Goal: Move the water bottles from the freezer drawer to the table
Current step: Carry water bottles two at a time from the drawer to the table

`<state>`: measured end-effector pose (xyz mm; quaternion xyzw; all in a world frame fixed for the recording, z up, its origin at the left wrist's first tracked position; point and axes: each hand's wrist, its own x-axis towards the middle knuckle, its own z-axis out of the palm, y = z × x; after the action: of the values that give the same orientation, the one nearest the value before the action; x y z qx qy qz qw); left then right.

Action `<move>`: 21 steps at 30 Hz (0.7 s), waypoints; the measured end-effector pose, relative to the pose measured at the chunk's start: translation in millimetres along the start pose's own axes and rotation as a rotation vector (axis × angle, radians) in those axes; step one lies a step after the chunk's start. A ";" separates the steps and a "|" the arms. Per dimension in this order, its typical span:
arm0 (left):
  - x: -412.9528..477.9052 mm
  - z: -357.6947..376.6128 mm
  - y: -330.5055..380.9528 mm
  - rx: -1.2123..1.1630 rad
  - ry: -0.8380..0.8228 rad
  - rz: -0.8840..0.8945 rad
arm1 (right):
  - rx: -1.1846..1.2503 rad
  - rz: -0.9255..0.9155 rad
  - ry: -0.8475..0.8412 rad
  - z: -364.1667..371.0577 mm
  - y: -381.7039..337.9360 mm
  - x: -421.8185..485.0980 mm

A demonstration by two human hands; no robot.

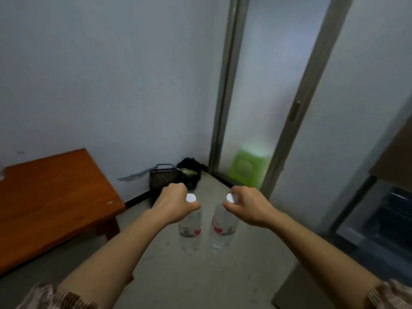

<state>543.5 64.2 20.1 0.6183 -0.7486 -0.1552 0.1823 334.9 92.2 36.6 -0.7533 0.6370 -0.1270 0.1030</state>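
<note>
A table (51, 197) is seen at the frame's left, two bottles (190, 228) (223, 226) side by side at centre, bins (163, 177) behind them, and an open drawer (376, 221) at lower right.

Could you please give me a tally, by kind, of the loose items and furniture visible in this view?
Water bottles: 2, left one, right one
Wooden table: 1
Green plastic stool: 1
Dark mesh basket: 1
Black bin: 1
Total: 6
</note>
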 end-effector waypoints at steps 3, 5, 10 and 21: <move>-12.0 -26.4 -70.1 0.064 0.056 -0.079 | 0.034 -0.163 -0.064 38.8 -60.0 41.9; -15.8 -47.2 -116.3 0.084 0.103 -0.159 | 0.042 -0.262 -0.096 61.6 -103.0 72.0; -11.1 -95.7 -232.8 0.030 0.184 -0.317 | 0.046 -0.471 -0.150 110.2 -211.8 157.8; 19.7 -211.3 -441.6 0.049 0.310 -0.598 | 0.035 -0.719 -0.241 181.3 -431.1 315.8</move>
<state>1022.2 -39.3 6.7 0.8309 -0.5010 -0.0879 0.2255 845.2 -148.3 20.6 -0.9363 0.3133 -0.0766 0.1389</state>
